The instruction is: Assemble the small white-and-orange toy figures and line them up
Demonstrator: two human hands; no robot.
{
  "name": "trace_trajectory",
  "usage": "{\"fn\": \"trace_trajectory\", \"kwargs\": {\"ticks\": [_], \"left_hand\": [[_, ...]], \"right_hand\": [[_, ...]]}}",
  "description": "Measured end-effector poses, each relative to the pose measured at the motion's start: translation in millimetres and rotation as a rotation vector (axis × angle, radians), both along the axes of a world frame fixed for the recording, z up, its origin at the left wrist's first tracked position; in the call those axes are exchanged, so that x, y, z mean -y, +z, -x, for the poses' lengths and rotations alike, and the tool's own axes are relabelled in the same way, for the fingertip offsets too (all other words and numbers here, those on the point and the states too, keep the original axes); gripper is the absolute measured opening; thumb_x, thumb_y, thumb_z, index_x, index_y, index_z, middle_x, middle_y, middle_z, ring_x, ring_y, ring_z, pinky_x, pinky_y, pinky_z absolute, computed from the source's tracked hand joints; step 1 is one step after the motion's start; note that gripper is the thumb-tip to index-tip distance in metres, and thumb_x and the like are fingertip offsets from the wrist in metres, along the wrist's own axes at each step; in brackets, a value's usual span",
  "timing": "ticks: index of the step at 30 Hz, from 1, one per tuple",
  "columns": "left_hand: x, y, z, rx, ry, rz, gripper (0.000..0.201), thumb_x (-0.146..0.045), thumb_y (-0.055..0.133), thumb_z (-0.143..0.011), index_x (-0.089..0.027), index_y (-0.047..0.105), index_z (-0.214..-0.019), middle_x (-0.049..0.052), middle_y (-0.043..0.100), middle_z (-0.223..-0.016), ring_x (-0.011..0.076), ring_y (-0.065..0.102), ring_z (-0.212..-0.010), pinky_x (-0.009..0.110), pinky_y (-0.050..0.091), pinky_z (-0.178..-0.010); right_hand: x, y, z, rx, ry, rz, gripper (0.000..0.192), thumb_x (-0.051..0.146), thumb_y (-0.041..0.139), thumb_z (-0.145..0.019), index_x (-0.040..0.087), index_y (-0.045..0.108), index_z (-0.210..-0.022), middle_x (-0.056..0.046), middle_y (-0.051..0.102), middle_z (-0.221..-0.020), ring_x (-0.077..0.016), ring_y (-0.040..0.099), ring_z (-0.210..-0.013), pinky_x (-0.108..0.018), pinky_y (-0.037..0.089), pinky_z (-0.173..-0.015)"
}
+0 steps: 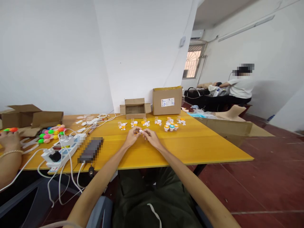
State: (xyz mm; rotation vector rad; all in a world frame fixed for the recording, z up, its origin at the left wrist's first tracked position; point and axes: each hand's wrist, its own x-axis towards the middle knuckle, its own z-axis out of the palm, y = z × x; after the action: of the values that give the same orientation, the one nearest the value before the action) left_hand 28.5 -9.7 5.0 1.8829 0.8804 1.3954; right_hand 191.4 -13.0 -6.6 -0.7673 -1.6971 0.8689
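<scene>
Over the yellow table [201,145], my left hand [132,136] and my right hand [151,137] meet fingertip to fingertip. Pinched between them is a small white plastic part [141,131], too small to name its kind. A bit of orange shows at my left fingers; I cannot tell if it is held. Just beyond my hands lie several little groups of white and orange plastic pieces [158,122] with clear cups [132,120]. To the right of my right hand stand a few round white pieces with orange or teal tops [171,127], close together.
Behind the pieces are an open small carton [135,111] and a larger cardboard box [166,101]. Leftward lie a phone [91,150], a power strip [68,148] with cables, and colourful balls [48,134] near another person's hand [9,141]. A person [241,87] sits far right.
</scene>
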Motion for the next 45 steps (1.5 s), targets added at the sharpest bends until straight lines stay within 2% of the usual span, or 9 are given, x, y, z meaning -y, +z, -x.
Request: {"fn": "trace_trajectory", "kwargs": {"ticks": [10, 15, 23, 28, 33, 39, 45], "left_hand": [[3.5, 1.7, 1.4, -0.018, -0.024, 0.025, 0.017, -0.030, 0.067, -0.081, -0.019, 0.067, -0.094, 0.004, 0.070, -0.091, 0.0169, 0.066, -0.085, 0.028, 0.052, -0.079], [5.7, 2.3, -0.4, -0.040, -0.018, 0.044, 0.023, -0.036, 0.071, -0.080, -0.019, 0.067, -0.094, 0.003, 0.070, -0.088, 0.0167, 0.066, -0.081, 0.028, 0.052, -0.076], [2.7, 1.5, 1.2, -0.034, 0.007, 0.023, 0.020, -0.032, 0.070, -0.079, -0.019, 0.068, -0.093, 0.003, 0.071, -0.088, 0.0160, 0.066, -0.079, 0.027, 0.052, -0.075], [1.2, 0.6, 2.1, -0.014, 0.040, 0.007, 0.017, -0.029, 0.068, -0.080, -0.018, 0.067, -0.093, 0.002, 0.068, -0.085, 0.0144, 0.063, -0.075, 0.026, 0.050, -0.070], [3.3, 1.0, -0.6, -0.066, 0.075, -0.064, 0.011, -0.027, 0.067, -0.080, -0.018, 0.067, -0.088, 0.001, 0.066, -0.082, 0.0129, 0.058, -0.070, 0.025, 0.048, -0.067], [6.8, 3.1, -1.6, -0.154, 0.082, -0.165, 0.010, -0.028, 0.066, -0.082, -0.020, 0.069, -0.088, 0.001, 0.063, -0.079, 0.0143, 0.056, -0.073, 0.026, 0.047, -0.069], [7.8, 3.1, -0.4, -0.175, 0.080, -0.173, 0.017, -0.038, 0.069, -0.082, -0.022, 0.070, -0.087, 0.001, 0.061, -0.077, 0.0152, 0.054, -0.072, 0.027, 0.047, -0.069]], "right_hand": [[-3.7, -4.5, -1.4, 0.057, -0.151, -0.045, 0.015, 0.037, 0.057, -0.083, 0.023, 0.064, -0.082, 0.002, 0.065, -0.066, -0.0159, 0.058, -0.055, -0.029, 0.048, -0.059], [-2.6, -4.6, -4.7, 0.106, -0.171, -0.112, 0.012, 0.036, 0.060, -0.082, 0.025, 0.065, -0.081, 0.000, 0.068, -0.072, -0.0193, 0.063, -0.068, -0.031, 0.050, -0.068], [-4.0, -6.5, -2.0, 0.134, -0.204, -0.093, 0.009, 0.034, 0.062, -0.081, 0.027, 0.065, -0.086, -0.002, 0.072, -0.084, -0.0203, 0.065, -0.072, -0.034, 0.053, -0.070], [4.3, -1.2, -0.4, 0.096, -0.267, -0.162, 0.014, 0.032, 0.056, -0.085, 0.026, 0.065, -0.093, -0.004, 0.070, -0.092, -0.0195, 0.064, -0.076, -0.032, 0.052, -0.070], [11.3, 5.0, 0.8, 0.121, -0.199, -0.208, 0.017, 0.037, 0.054, -0.088, 0.025, 0.068, -0.086, -0.004, 0.070, -0.090, -0.0187, 0.063, -0.075, -0.031, 0.051, -0.070], [8.0, 3.5, 3.8, 0.074, -0.147, -0.114, 0.021, 0.044, 0.061, -0.083, 0.024, 0.067, -0.082, -0.003, 0.072, -0.082, -0.0186, 0.064, -0.073, -0.029, 0.049, -0.062], [6.2, 2.7, 3.1, 0.034, -0.126, -0.073, 0.026, 0.048, 0.059, -0.083, 0.023, 0.066, -0.079, -0.002, 0.071, -0.078, -0.0183, 0.064, -0.071, -0.030, 0.051, -0.065]]}}
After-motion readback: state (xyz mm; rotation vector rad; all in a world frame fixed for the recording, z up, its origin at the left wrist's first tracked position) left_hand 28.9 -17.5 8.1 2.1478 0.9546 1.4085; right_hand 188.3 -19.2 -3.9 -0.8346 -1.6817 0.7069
